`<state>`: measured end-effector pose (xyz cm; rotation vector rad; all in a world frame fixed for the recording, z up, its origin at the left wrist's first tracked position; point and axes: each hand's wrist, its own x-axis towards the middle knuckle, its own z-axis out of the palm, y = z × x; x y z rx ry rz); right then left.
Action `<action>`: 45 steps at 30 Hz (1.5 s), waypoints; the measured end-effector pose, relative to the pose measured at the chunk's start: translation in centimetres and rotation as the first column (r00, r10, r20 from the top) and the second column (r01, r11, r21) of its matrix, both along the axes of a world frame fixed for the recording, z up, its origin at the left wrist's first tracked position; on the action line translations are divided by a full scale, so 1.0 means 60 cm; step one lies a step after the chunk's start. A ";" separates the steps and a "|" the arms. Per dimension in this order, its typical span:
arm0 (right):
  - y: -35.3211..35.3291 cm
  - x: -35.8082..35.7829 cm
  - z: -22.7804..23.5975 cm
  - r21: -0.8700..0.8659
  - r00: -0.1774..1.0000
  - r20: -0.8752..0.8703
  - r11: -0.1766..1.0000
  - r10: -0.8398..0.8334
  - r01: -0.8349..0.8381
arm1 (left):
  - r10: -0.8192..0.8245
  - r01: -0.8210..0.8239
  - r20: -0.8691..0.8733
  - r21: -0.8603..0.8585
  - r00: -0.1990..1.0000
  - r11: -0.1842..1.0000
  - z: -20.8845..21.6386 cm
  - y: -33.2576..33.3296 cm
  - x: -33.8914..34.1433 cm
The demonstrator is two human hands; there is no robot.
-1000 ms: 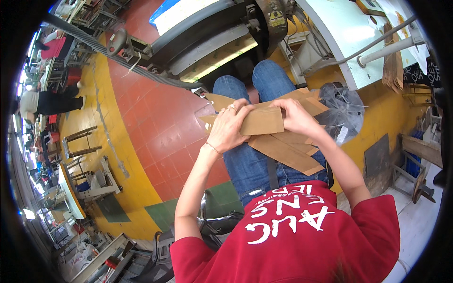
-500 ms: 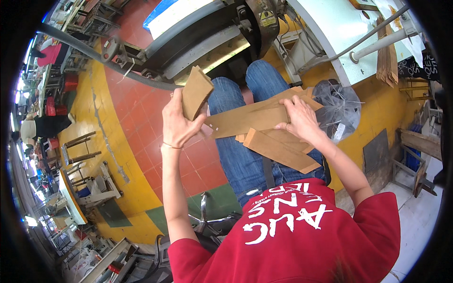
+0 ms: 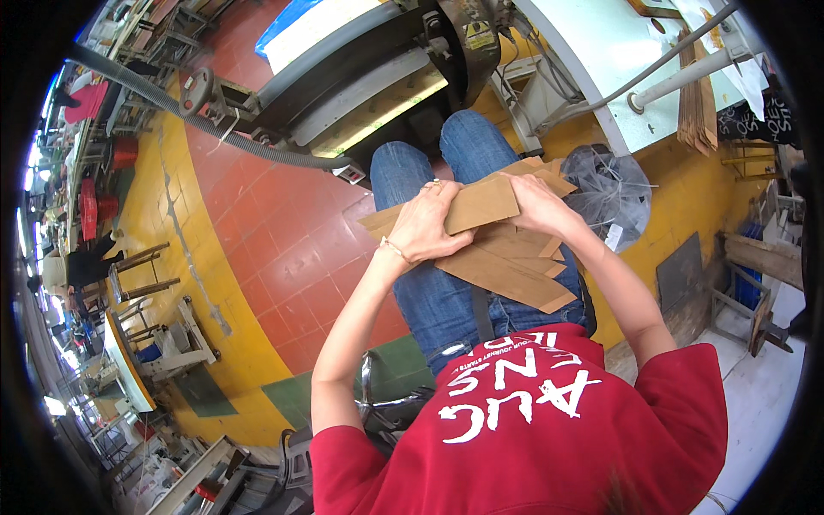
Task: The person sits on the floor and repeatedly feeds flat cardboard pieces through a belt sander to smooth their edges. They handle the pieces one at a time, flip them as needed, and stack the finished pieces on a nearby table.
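A stack of flat brown strips [image 3: 484,204], like leather or card, lies across my thighs between my two hands. My left hand [image 3: 427,227] is closed around its left part, thumb along the near edge and fingers over the top. At the right end my right hand [image 3: 539,204] grips the strips, its fingertips partly hidden. One strip end [image 3: 378,221] sticks out past my left hand. More loose brown strips [image 3: 513,276] lie fanned out on my lap, below and to the right of my hands.
Ahead of my knees stands a dark machine [image 3: 360,73] with a grey hose [image 3: 137,90]. A pale table [image 3: 592,51] at the upper right has brown strips [image 3: 697,103] hanging at its edge. A clear plastic bag [image 3: 608,193] is beside my right knee.
My left hand has come down and right from beside my left knee, bringing its short brown pieces to the strips on my lap. My right hand has shifted slightly.
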<state>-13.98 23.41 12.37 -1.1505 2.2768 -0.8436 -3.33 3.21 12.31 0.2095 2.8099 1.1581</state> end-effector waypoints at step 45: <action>-0.162 0.085 0.174 -0.294 0.646 0.730 0.956 0.222 0.004 | 0.331 -0.379 0.539 0.815 0.775 -0.438 0.043 0.022 0.170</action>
